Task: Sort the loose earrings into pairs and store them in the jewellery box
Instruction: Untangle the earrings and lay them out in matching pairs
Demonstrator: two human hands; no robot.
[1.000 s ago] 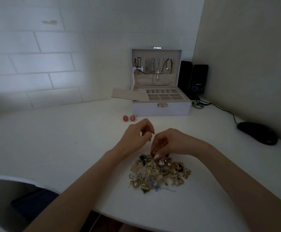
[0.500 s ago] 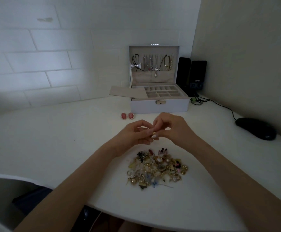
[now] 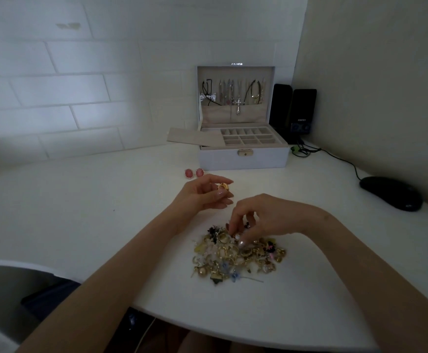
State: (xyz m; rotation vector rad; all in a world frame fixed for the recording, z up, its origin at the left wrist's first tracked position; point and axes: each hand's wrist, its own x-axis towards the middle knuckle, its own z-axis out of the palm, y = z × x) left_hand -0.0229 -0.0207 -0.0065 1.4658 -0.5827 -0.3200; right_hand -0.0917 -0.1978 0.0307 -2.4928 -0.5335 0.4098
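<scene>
**Fingers on the earrings: one gold piece held, one hand in the heap**

Fingers (image 3: 220, 194) of the left hand (image 3: 200, 198): curled, pinching a small gold earring (image 3: 223, 186) between thumb and fingertips, raised above the table (image 3: 80, 212), just beyond the heap.

Right hand (image 3: 266, 217): palm down, fingers bent, tips dipped into the far edge of the heap; it cannot be told whether they have closed on a piece.

Heap of loose earrings (image 3: 236, 256): mixed gold, pearl, black, pink and blue pieces, tangled together on the table near its front edge, directly under the right hand.

Pink earrings (image 3: 194, 173): two round matching pieces, side by side on the table, apart from the heap, near the front left corner of the box.

Jewellery box (image 3: 243, 159): pale, with a gold clasp, standing at the back of the table against the wall. Lid (image 3: 233, 72) upright, with necklaces hanging inside it. Small compartments (image 3: 248, 138) on the right side of the top tray. A beige flap (image 3: 192, 137) juts out to the left.

Other items: two dark speakers (image 3: 294, 110) right of the box; a black mouse (image 3: 391, 193) far right, with a cable (image 3: 345, 159) running to it.
</scene>
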